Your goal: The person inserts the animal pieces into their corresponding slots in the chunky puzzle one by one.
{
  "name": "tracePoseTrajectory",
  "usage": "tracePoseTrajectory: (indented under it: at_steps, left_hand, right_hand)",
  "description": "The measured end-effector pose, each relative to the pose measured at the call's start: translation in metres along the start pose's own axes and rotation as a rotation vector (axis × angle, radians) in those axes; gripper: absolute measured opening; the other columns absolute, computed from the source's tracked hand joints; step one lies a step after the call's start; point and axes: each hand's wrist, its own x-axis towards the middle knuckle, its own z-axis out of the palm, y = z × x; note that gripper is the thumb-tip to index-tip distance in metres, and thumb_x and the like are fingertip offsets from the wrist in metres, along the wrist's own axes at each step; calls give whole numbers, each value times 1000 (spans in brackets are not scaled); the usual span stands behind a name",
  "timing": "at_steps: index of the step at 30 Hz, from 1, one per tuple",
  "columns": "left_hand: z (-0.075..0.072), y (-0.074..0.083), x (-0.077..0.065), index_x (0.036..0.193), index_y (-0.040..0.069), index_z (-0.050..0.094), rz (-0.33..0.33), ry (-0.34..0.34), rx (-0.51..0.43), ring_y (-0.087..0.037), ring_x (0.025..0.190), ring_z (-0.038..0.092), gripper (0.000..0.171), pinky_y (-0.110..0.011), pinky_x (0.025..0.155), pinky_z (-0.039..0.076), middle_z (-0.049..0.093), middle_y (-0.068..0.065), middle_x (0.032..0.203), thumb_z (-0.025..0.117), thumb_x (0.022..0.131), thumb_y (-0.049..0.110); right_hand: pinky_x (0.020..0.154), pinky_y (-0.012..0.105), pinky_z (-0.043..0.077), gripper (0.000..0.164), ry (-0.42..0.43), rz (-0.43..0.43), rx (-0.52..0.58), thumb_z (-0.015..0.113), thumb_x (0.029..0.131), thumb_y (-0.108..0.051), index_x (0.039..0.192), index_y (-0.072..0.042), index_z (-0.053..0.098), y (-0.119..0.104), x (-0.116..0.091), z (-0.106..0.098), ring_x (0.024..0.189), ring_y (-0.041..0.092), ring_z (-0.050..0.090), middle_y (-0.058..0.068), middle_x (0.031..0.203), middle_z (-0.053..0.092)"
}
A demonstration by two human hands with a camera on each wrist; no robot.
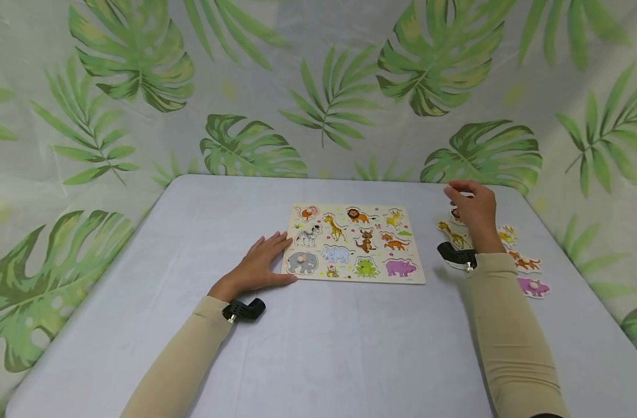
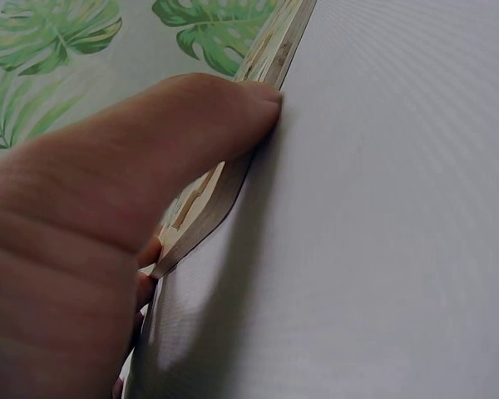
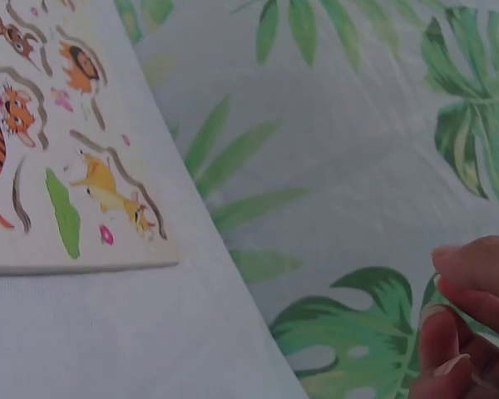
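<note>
A wooden animal puzzle board [image 1: 350,280] lies on the white table. Its elephant piece [image 1: 302,263] has a knob and sits in the lower left recess; other animals show as pictures in outlined recesses. My left hand [image 1: 258,264] rests at the board's left side, fingers extended along that edge and thumb [image 2: 224,112] on the front edge near the corner. Above the loose pieces, right of the board, hovers my right hand [image 1: 475,212]. Its fingers [image 3: 482,262] are loosely bent, thumb and fingertips near each other, with no piece visible between them.
Below and around the right hand lie loose pieces: a lion [image 1: 456,216], a giraffe [image 1: 452,235], a yellow horned animal [image 1: 507,235], a tiger [image 1: 524,262] and a purple hippo [image 1: 534,287]. The right forearm partly covers this group. A leaf-print cloth [image 1: 350,162] hangs behind the table.
</note>
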Motion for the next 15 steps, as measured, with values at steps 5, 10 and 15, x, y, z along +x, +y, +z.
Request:
tracePoseTrajectory:
  at_steps: [5, 10, 15]
  left_hand:
    - [0, -2, 0, 151, 8, 32, -3, -3, -7, -25, 147, 13, 95, -43, 119, 3, 23, -10, 158, 71, 79, 55]
    - [0, -2, -1, 151, 8, 32, -3, -3, -9, -25, 147, 13, 95, -42, 120, 3, 23, -9, 158, 71, 79, 55]
    - [-1, -2, -1, 151, 8, 32, 2, 4, -11, -25, 147, 14, 94, -43, 119, 3, 23, -10, 158, 71, 79, 55]
  right_hand:
    - [62, 17, 51, 47, 8, -32, -48, 65, 90, -42, 127, -12, 61, 9, 3, -4, 79, 3, 59, -7, 106, 57]
    - [58, 18, 50, 44, 37, -14, -54, 66, 90, -41, 124, -15, 63, 16, 5, -12, 78, 6, 60, -10, 103, 57]
    - [57, 18, 49, 40, 64, 19, -48, 66, 90, -37, 122, -14, 64, 18, 6, -16, 73, 1, 60, -14, 100, 56]
